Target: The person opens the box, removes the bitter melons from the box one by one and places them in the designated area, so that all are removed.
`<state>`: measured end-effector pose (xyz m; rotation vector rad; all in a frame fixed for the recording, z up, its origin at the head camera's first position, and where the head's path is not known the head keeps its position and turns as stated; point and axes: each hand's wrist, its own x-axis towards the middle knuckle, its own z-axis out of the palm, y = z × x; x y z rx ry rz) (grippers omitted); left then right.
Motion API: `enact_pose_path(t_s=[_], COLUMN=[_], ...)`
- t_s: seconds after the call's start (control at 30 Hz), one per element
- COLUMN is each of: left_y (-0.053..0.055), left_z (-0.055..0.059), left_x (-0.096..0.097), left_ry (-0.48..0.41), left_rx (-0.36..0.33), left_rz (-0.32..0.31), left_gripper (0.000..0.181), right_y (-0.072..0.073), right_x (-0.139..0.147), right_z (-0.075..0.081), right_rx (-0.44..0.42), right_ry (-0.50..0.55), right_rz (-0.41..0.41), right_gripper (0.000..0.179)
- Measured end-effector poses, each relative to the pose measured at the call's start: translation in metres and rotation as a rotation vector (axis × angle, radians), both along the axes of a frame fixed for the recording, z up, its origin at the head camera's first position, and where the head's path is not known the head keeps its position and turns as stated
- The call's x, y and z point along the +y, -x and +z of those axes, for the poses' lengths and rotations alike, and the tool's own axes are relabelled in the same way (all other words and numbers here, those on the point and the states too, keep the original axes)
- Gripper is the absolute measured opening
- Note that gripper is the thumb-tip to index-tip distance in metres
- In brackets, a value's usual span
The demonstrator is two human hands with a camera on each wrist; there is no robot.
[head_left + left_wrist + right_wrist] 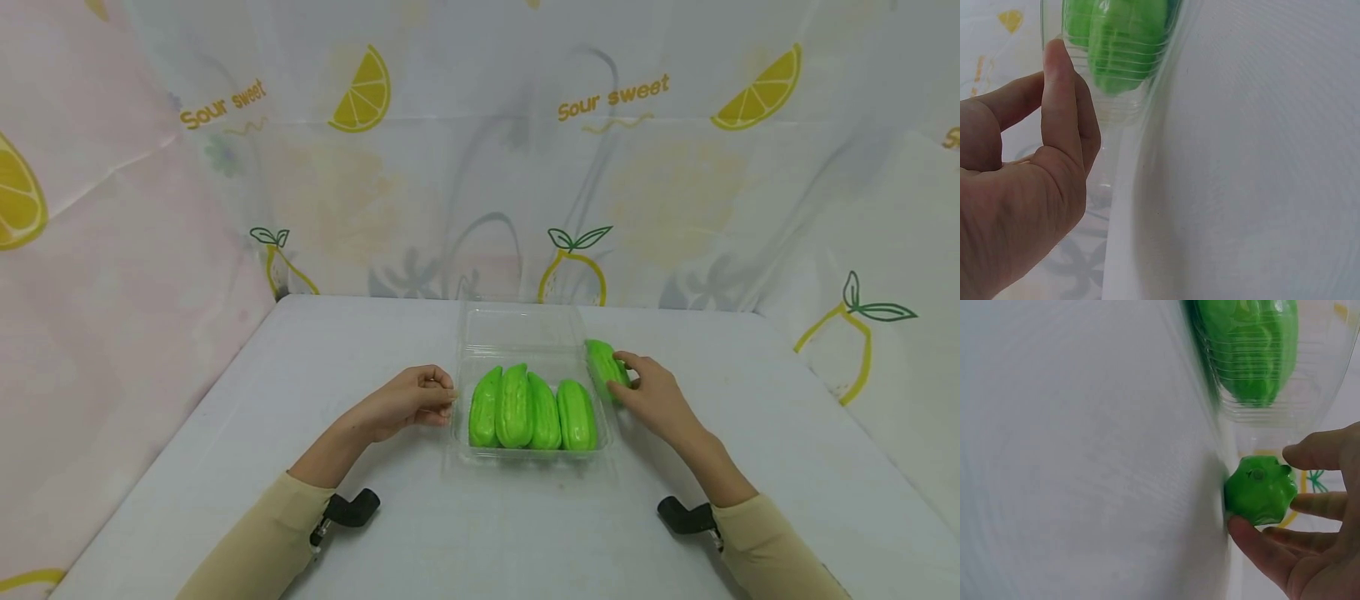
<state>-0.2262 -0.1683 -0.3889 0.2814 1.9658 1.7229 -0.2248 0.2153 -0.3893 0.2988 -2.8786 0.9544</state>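
A clear plastic clamshell box (525,454), lid laid back, holds several bright green, ridged, glossy gourds (514,408) side by side. At its left wall, my left hand (412,402) pinches the edge between thumb and fingers; the left wrist view shows the thumb (1059,62) against the clear plastic. One more green gourd (602,367) lies on the table just right of the box. My right hand (654,396) holds this gourd from its right side, with fingers and thumb spread around it. In the right wrist view, the blunt end of the held gourd (1259,490) faces the camera.
The box's open lid (522,327) lies toward the back edge of the white table (480,533). A white cloth backdrop (450,167) with lemon prints rises behind and on both sides. Black wrist mounts (352,508) stick out from the sleeves.
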Motion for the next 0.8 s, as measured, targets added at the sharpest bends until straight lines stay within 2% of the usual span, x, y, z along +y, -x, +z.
enact_pose_path(t_s=[0.37,0.8], left_y=[-0.001,0.0], left_z=[0.001,0.001], left_x=[0.0,0.0], left_ry=[-0.007,-0.003], left_rx=[-0.011,-0.016], left_rz=[0.0,-0.003], left_gripper=[0.017,0.017], right_y=[-0.001,-0.006], right_x=[0.004,0.002], right_z=[0.003,0.012], right_rx=[0.001,0.07], right_ry=[0.001,-0.003], right_rz=[-0.01,-0.012], right_gripper=[0.06,0.056])
